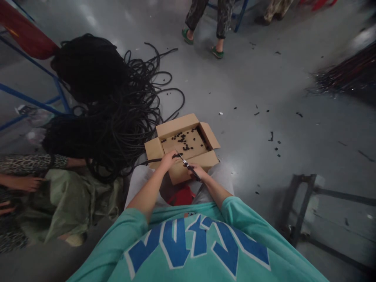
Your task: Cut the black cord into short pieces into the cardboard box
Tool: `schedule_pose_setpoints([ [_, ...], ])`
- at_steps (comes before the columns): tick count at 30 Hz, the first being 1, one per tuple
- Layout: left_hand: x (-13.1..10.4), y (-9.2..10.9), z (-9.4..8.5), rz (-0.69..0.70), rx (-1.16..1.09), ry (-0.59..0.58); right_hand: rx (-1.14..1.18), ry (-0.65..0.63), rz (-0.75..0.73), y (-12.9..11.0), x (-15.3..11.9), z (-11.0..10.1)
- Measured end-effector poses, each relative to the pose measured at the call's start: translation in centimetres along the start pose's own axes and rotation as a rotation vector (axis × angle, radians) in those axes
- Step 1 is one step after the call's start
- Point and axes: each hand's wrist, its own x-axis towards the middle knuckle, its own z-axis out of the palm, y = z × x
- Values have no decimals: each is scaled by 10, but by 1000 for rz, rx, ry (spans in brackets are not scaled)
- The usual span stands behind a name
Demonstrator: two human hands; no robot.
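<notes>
My left hand [169, 159] is closed around a black cord [153, 160] near its end, over the near side of an open cardboard box [176, 122]. In my right hand [198, 171] is a pair of scissors [188, 166] with black handles. Their metal blades point up and left and reach the cord's end just past my left fingers. Whether the blades touch the cord, I cannot tell. Several short black cut pieces [182, 138] lie scattered on the bottom of the box, whose flaps are folded outward.
A large heap of black cord [117, 113] lies on the floor at left. Beside it sits a person with a green cloth [70, 192] over the lap. Another person's legs [220, 19] stand ahead. A metal frame [305, 207] is at right, with scraps [272, 136] on the floor.
</notes>
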Motion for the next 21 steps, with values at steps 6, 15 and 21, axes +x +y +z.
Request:
schedule_pose_setpoints([
  [6,0,11,-9,53,28,-71,62,-86,-17,-1,-2,-4],
  [15,-5,20,-12,80,83,-89,35,-74,-22,-6,-6,-2],
  [21,-4,11,-5,20,81,-76,-15,-11,24,-6,-3,0],
])
